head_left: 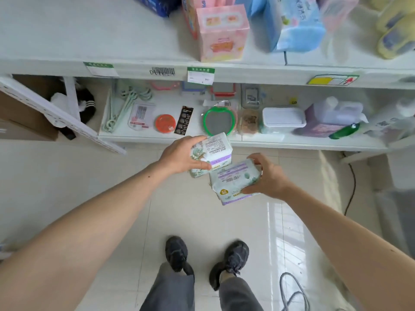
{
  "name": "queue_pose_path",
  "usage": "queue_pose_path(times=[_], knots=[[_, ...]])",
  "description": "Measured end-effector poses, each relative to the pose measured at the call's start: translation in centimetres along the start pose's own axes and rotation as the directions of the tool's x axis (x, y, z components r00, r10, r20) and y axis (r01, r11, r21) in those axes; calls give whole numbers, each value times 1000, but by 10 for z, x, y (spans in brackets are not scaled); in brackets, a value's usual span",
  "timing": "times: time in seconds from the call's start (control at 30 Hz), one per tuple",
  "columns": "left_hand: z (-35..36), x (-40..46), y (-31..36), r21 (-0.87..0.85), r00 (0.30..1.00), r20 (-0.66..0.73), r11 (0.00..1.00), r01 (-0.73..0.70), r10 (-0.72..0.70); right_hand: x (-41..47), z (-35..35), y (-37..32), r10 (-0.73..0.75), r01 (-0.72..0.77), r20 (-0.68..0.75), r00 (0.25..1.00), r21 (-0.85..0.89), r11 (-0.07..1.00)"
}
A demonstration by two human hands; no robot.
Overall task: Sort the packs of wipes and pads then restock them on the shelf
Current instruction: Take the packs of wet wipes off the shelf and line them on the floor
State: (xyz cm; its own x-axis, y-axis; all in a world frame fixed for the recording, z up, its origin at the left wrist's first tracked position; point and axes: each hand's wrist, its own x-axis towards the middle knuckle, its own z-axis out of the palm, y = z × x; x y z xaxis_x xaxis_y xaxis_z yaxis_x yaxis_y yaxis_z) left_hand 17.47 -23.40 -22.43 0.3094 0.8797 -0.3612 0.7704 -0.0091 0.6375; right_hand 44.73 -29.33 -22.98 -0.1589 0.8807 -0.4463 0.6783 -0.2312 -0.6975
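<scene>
Head view looks down past both forearms to a tiled floor [112,176] before a white shelf [269,140]. Left hand [179,157] grasps a white pad pack [216,151] with purple trim, fingers curled over its top edge and thumb beneath; "10" is legible on the purple band. Right hand [267,176] clutches a second pack [234,181], just below and touching the first, bearing a yellow badge too small to read. Pink box [222,33] and blue pack [294,23] stand on the upper shelf [89,41].
</scene>
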Motion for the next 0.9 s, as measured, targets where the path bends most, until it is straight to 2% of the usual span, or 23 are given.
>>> queue_pose_path(times=[0.17, 0.4, 0.73, 0.9], knots=[[77, 52, -27, 15, 998, 54, 999, -30, 29, 29, 22, 81, 16, -16, -8, 1000, 26, 1000], [197, 137, -99, 26, 993, 96, 998, -64, 61, 92, 101, 212, 76, -70, -36, 996, 154, 986], [344, 243, -210, 25, 988, 96, 992, -123, 120, 192, 211, 370, 31, -8, -135, 990, 172, 985], [392, 293, -248, 51, 980, 100, 983, -178, 173, 237, 246, 425, 7, 19, -168, 986, 151, 988]])
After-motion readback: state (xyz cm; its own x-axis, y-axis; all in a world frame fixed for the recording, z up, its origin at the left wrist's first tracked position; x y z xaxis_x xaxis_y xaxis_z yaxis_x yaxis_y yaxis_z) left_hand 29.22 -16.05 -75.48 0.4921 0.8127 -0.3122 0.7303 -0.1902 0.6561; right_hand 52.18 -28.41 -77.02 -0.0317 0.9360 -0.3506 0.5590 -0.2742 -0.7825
